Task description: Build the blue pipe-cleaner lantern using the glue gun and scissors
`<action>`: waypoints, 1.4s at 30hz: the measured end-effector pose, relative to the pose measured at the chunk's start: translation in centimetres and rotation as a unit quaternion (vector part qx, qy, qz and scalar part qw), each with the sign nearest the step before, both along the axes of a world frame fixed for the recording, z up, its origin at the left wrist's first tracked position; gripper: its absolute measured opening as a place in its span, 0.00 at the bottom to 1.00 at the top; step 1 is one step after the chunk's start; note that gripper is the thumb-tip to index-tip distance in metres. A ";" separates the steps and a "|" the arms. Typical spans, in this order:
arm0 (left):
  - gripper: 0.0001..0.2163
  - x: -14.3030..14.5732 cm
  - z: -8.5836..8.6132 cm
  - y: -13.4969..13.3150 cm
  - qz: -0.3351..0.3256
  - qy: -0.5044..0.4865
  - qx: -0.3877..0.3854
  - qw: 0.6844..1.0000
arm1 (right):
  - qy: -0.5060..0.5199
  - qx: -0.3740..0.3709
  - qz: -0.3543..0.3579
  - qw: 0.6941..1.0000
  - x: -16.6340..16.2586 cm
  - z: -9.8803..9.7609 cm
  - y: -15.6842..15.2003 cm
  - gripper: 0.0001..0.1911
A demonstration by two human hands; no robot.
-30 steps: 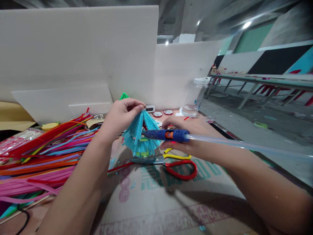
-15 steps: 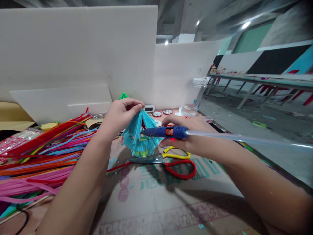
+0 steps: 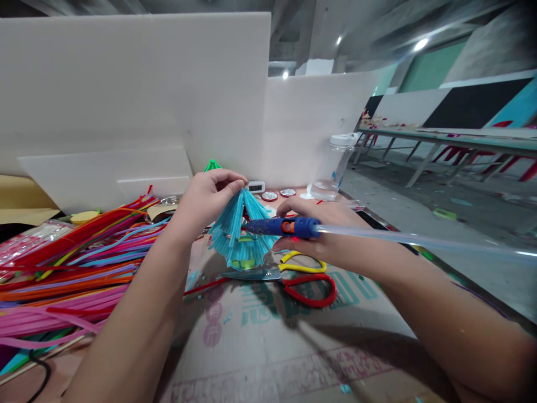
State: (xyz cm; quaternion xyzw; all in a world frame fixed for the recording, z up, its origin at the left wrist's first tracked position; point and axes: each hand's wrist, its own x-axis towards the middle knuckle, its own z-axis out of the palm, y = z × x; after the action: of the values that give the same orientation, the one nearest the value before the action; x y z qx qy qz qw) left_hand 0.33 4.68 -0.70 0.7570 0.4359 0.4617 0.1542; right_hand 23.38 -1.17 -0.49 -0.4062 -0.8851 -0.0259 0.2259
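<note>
My left hand point(image 3: 220, 190) pinches the top of a blue cone-shaped craft tree point(image 3: 239, 224) made of pipe-cleaner strands. A blue hot glue gun point(image 3: 277, 226) is gripped in my right hand point(image 3: 331, 224), its nozzle pointing left into a gap in the strands. From its back end a clear glue stick point(image 3: 403, 235) sticks out to the right. Just below the cone lie open scissors point(image 3: 310, 285) with one red and one yellow handle. Whether the nozzle touches the strands is hidden among them.
Many coloured pipe cleaners point(image 3: 84, 280) lie heaped on the left. A clear water bottle point(image 3: 331, 168) stands at the back right, near a small white digital display point(image 3: 255, 187). White boards point(image 3: 134, 84) rise behind, and printed cardboard point(image 3: 260, 347) covers the tabletop.
Almost nothing differs. The glue gun's back end and my right hand have shifted very slightly; my left hand and the blue cone stay in place.
</note>
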 end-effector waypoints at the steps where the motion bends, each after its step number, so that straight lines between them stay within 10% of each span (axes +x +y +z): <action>1: 0.13 0.0 0.0 0.1 0.001 0.001 -0.001 1.000 | 0.001 0.002 0.002 1.000 0.1 0.0 0.0 0.20; 42: 0.14 -0.1 0.0 0.1 0.002 0.001 -0.011 1.000 | 0.047 -0.052 0.033 0.997 -0.1 0.0 0.1 0.28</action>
State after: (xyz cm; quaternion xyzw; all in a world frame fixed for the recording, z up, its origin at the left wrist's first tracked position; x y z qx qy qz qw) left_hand 0.22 4.78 -0.69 0.7549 0.4428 0.4561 0.1614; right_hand 23.25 -1.07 -0.44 -0.3886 -0.8865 0.0473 0.2466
